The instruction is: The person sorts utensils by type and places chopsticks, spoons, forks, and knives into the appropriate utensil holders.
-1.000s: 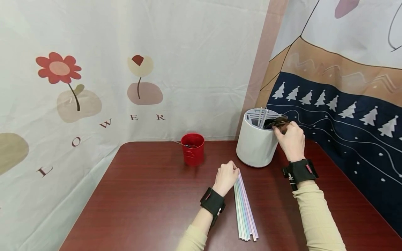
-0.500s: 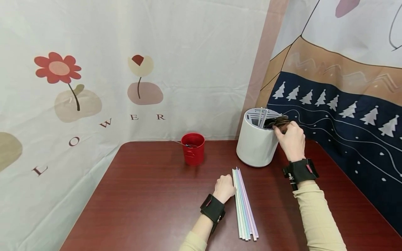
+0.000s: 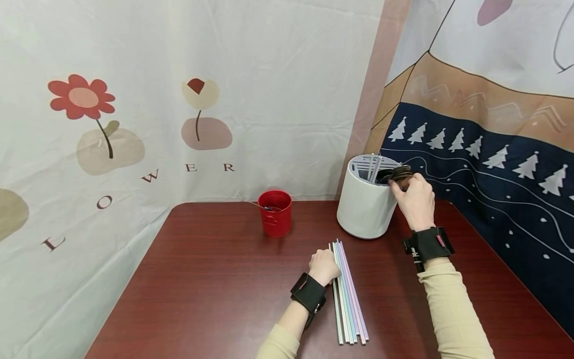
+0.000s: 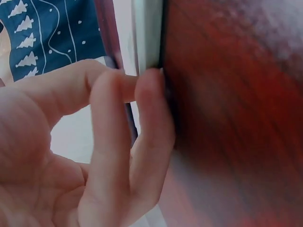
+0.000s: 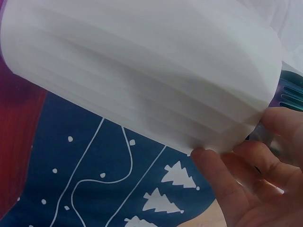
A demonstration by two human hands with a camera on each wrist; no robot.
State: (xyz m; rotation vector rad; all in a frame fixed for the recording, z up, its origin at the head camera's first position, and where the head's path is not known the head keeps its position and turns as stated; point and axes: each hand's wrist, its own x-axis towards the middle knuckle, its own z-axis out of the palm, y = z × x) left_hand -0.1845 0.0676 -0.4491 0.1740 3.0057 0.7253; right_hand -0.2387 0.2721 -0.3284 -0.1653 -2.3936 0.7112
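Pastel chopsticks (image 3: 351,304) lie side by side on the brown table in the head view, fanning out toward the near end. My left hand (image 3: 324,267) is at their left side, near the far end. In the left wrist view its thumb and finger pinch a pale green chopstick (image 4: 149,33). A white cylindrical utensil holder (image 3: 364,212) stands at the back right, with dark and metallic cutlery (image 3: 394,173) and pale sticks showing at its top. My right hand (image 3: 418,202) grips its right rim, fingertips against the outer wall (image 5: 142,75) in the right wrist view.
A small red bucket (image 3: 276,223) stands left of the holder, with a thin metal handle sticking out. White and navy printed cloths (image 3: 278,99) hang behind and to the right of the table (image 3: 215,279).
My left hand has slid from the chopsticks' far end toward me, then slightly right onto them. The leftmost chopstick has shifted left from the others. My right hand keeps still on the holder.
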